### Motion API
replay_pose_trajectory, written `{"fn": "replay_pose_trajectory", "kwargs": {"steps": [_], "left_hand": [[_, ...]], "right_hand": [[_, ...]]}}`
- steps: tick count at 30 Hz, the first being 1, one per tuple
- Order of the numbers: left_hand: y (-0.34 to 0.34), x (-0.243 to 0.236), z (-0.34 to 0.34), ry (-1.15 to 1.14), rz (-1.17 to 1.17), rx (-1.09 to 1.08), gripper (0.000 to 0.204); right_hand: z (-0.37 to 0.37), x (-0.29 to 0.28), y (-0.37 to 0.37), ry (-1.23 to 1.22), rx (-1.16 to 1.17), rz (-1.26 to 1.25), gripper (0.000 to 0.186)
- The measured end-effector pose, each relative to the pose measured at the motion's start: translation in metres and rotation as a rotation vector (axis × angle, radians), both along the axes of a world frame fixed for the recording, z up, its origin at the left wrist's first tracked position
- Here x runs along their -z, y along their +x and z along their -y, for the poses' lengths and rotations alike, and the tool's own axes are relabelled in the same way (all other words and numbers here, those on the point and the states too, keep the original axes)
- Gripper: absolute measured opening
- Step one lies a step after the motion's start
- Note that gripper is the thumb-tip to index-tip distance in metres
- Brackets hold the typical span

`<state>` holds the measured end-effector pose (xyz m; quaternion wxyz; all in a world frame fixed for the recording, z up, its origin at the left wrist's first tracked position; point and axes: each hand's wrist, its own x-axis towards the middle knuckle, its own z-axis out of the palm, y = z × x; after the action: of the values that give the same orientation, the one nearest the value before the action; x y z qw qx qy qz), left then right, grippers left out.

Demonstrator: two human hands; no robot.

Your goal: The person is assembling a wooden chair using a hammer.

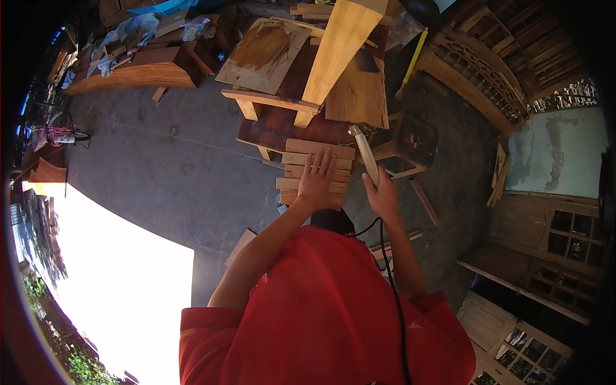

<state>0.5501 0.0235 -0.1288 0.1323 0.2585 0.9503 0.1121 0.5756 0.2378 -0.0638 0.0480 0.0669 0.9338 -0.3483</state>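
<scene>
My left hand (316, 176) lies flat, fingers slightly apart, across several short light wooden slats (316, 144) laid side by side. My right hand (382, 196) grips a long, pale cylindrical tool (365, 154) with a metal head, held just right of the slats and angled away from me. A black cord (398, 308) runs down over my red shirt. Beyond the slats is a dark reddish-brown wooden table (263, 131), bearing a pale upright-looking plank (340, 51) and flat stained boards (256, 51).
A dark stool (410, 144) stands to the right. Lumber piles (128, 70) and a pink bicycle (61, 135) are at the left. Carved wooden panels (481, 83), a pale weathered panel (555, 151) and glazed doors (532, 256) line the right. Bright sunlight covers the lower-left floor.
</scene>
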Motion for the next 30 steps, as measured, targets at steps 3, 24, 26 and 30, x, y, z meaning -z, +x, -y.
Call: {"fn": "replay_pose_trajectory", "kwargs": {"steps": [3,24,26,30], "left_hand": [[-0.003,-0.01,-0.003,-0.168,0.036,0.049,0.16],[-0.003,0.017,-0.022,-0.283,-0.08,0.039,0.148],[-0.007,0.008,-0.023,-0.299,-0.032,0.063,0.147],[-0.005,0.015,-0.02,-0.26,-0.084,0.032,0.143]], "right_hand": [[0.001,-0.022,-0.005,0.002,-0.008,-0.014,0.042],[-0.026,-0.005,-0.008,0.167,-0.131,0.016,0.043],[-0.026,-0.007,-0.011,0.223,-0.158,0.05,0.043],[-0.005,-0.04,-0.015,0.063,-0.074,-0.044,0.043]]}}
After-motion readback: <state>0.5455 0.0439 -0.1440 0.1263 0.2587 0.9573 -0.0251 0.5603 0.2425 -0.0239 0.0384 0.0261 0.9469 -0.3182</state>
